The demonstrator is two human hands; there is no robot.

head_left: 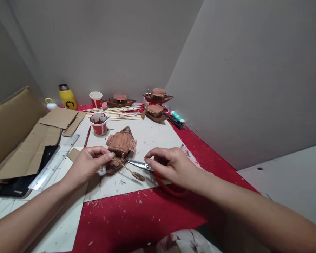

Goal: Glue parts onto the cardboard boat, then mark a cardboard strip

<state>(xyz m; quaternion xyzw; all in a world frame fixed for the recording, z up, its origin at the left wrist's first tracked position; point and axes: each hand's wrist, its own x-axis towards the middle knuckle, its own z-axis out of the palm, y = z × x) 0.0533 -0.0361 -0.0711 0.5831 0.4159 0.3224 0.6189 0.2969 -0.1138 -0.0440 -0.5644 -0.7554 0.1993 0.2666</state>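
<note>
My left hand [94, 161] pinches a thin model oar [126, 168] by its shaft, the flat brown blade pointing right and toward me. Just behind it, a brown model boat [121, 142] with a roofed cabin rests on the white paper; my left fingers hide part of its near end. My right hand [171, 163] hovers over a pair of scissors [140, 164], thumb and index fingertips brought close together. Whether anything is between those fingertips I cannot make out. The scissors' blades reach toward the boat, and their red handles lie partly under my hand.
Behind stand a paint-stained paper cup [98, 128], another paper cup [96, 100], thin wooden sticks [113, 114] and more model boats [158, 95]. Leftward are a clear ruler [55, 163], cardboard pieces [23, 154] and a yellow bottle [67, 97]. Glue tube [177, 116] at right. Grey walls enclose the red-covered table [116, 225].
</note>
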